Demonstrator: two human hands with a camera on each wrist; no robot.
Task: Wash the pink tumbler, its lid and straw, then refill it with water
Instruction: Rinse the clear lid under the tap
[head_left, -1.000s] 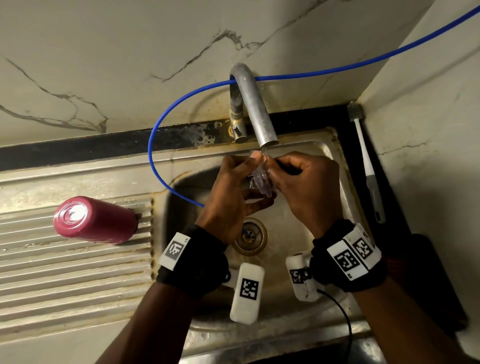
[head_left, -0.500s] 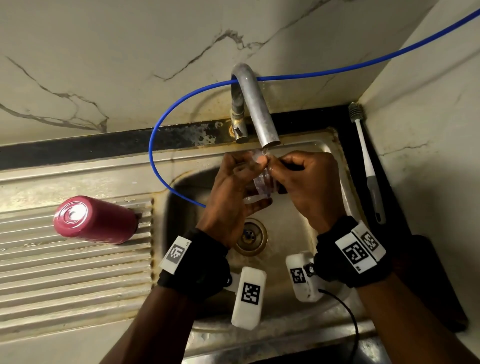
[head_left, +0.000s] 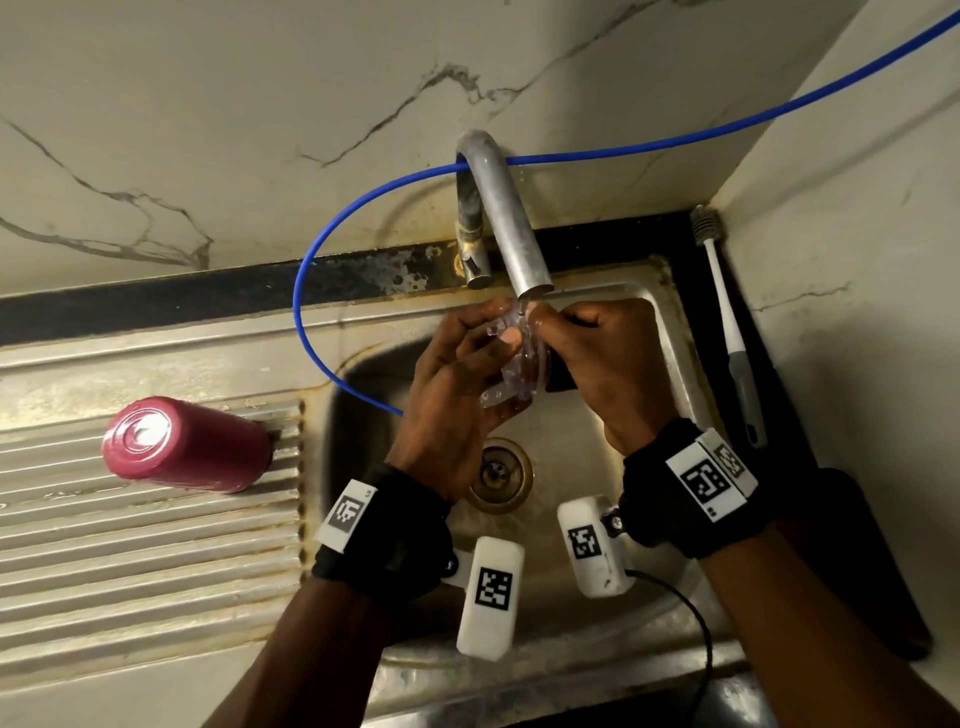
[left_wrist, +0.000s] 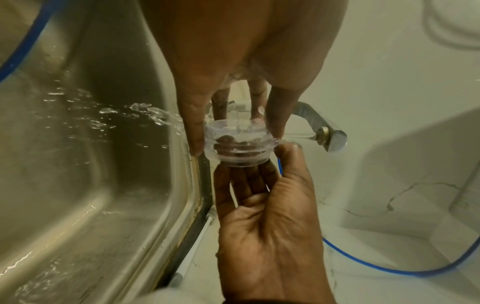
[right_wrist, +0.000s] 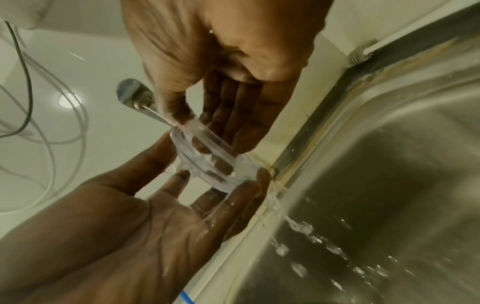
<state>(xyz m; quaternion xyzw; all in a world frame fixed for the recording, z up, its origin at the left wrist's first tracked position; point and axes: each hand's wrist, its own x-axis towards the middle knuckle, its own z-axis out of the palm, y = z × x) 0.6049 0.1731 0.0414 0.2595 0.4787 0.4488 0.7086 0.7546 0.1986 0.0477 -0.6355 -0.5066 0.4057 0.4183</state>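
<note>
The clear plastic lid (head_left: 521, 366) sits just below the tap spout (head_left: 530, 283), with water running over it. My left hand (head_left: 467, 364) grips it by the rim, fingers spread round its sides (left_wrist: 239, 144). My right hand (head_left: 553, 335) pinches the same lid (right_wrist: 207, 160), thumb on the edge and fingers laid behind it. The pink tumbler (head_left: 182, 444) lies on its side on the ribbed drainboard (head_left: 130, 571) at the left, away from both hands. No straw shows in any view.
Water splashes off the lid into the steel sink (head_left: 571, 670), above the drain (head_left: 500, 475). A blue hose (head_left: 322, 249) loops behind the tap down into the basin. A white bottle brush (head_left: 727, 322) lies along the sink's right side, by the corner wall.
The lid has been turned between the fingers of both hands under the stream. The hands stay below the spout, and the tumbler has not moved.
</note>
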